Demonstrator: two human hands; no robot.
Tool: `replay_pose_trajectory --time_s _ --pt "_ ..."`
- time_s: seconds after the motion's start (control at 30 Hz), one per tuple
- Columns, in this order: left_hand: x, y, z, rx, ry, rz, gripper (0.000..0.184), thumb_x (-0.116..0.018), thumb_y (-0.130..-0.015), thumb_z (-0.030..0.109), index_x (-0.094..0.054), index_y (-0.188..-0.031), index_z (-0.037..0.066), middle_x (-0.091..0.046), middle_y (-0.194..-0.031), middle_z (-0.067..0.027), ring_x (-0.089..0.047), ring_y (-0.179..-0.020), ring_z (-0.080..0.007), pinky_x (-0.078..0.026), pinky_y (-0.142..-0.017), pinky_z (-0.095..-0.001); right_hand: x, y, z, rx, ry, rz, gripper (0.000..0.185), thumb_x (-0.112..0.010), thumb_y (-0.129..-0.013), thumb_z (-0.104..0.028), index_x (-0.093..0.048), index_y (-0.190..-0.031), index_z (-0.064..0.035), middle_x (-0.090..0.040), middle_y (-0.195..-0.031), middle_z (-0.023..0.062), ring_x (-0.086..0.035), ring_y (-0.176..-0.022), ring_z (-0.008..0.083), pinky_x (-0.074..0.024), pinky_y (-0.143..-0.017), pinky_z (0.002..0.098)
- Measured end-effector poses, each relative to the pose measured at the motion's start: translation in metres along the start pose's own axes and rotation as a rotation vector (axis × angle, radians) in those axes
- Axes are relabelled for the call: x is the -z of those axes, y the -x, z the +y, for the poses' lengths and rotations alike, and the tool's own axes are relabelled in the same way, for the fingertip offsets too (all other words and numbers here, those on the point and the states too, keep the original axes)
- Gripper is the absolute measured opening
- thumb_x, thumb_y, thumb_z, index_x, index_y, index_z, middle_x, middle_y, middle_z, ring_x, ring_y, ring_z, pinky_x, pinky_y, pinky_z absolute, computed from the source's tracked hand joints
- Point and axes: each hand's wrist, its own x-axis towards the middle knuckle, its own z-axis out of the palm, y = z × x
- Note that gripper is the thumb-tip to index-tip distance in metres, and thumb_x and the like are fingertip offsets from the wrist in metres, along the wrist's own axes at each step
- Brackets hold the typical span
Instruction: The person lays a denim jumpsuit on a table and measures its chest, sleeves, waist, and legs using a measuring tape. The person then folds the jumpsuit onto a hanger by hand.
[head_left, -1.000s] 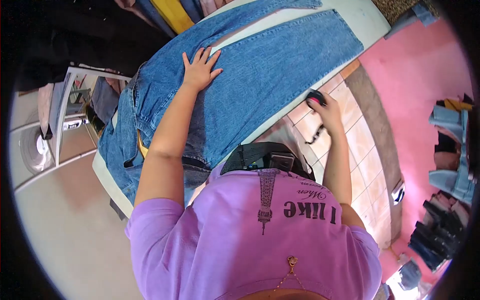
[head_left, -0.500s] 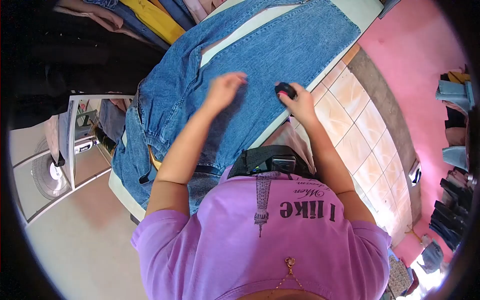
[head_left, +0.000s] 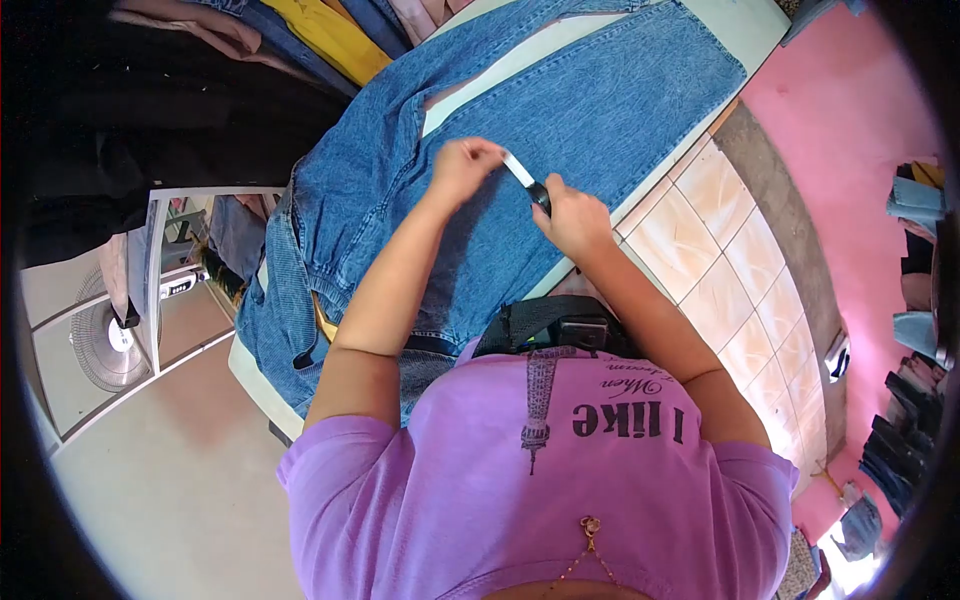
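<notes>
A pair of blue jeans [head_left: 590, 110] lies spread over a white table, one leg flat toward the far right and the waist bunched at the left. Over that flat leg, my right hand [head_left: 577, 215] is closed around a small black tape measure [head_left: 541, 197]. A short white strip of tape [head_left: 518, 169] runs from its case to my left hand [head_left: 465, 172]. The fingertips of my left hand pinch the strip's end. Both hands are just above the denim.
Folded clothes, one yellow [head_left: 325, 35], lie behind the table at the upper left, beside dark fabric [head_left: 130, 130]. A fan [head_left: 110, 335] shows at the left, near a white-framed mirror. Tiled floor [head_left: 740, 250] lies right of the table [head_left: 735, 30]. Clothes hang on the pink wall.
The white tape now stretches between my hands; earlier only the black case showed in my right hand. My left hand has closed on the tape's end, and the hands are nearer each other.
</notes>
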Motion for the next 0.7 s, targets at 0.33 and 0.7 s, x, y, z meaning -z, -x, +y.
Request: replay_pose_trajectory --time_s 0.33,0.7 --pt "0.04 -0.029 -0.002 -0.001 -0.715 0.592 0.013 -0.067 -0.079 0.027 -0.069 -0.084 0.015 -0.068 -0.078 -0.0041 -0.064 -0.073 -0.024 -0.049 -0.063 -0.0377 -0.023 0.006 0.012 -0.02 0.07 -0.049 0.031 -0.064 -0.076 -0.028 -0.049 -0.09 -0.0048 -0.063 -0.072 0.017 -0.063 -0.066 0.0364 -0.0506 -0.058 0.0462" --pt "0.032 -0.025 -0.013 -0.395 -1.014 0.671 0.01 -0.068 -0.076 0.025 -0.069 -0.084 0.019 -0.067 -0.084 0.0037 -0.059 -0.084 -0.0199 -0.043 -0.073 -0.0395 -0.019 0.001 0.013 -0.052 0.067 -0.087 0.031 -0.062 -0.078 -0.028 -0.049 -0.091 -0.0036 -0.064 -0.079 0.0181 -0.064 -0.069 0.036 -0.0518 -0.062 0.0466"
